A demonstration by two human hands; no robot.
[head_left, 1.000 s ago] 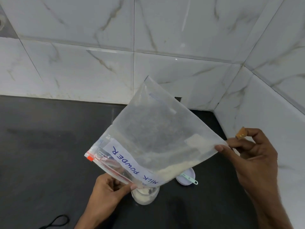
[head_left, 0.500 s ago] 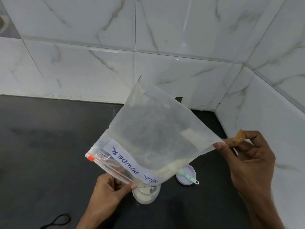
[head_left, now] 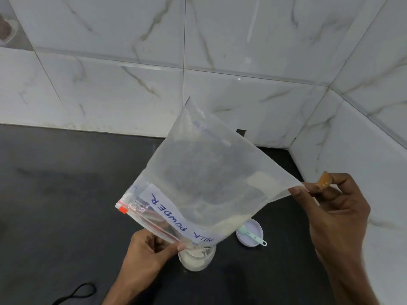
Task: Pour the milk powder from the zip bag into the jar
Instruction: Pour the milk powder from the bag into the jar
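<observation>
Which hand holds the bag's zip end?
The left hand, pinching the zip bag by its mouth above the jar; the right hand pinches its raised bottom corner.

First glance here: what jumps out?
A clear plastic zip bag hand-labelled MILK POWDER fills the centre, tipped mouth-down over a clear jar of white powder. The left hand pinches its zip end, the right hand its raised corner. Right of the jar lies a lilac round lid with a mint-green spoon.

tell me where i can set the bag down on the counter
Bare: the counter left of the zip bag, back to the tiled wall. Crowded: around the jar, the lid and scoop beside it, and the black cord in front.
</observation>
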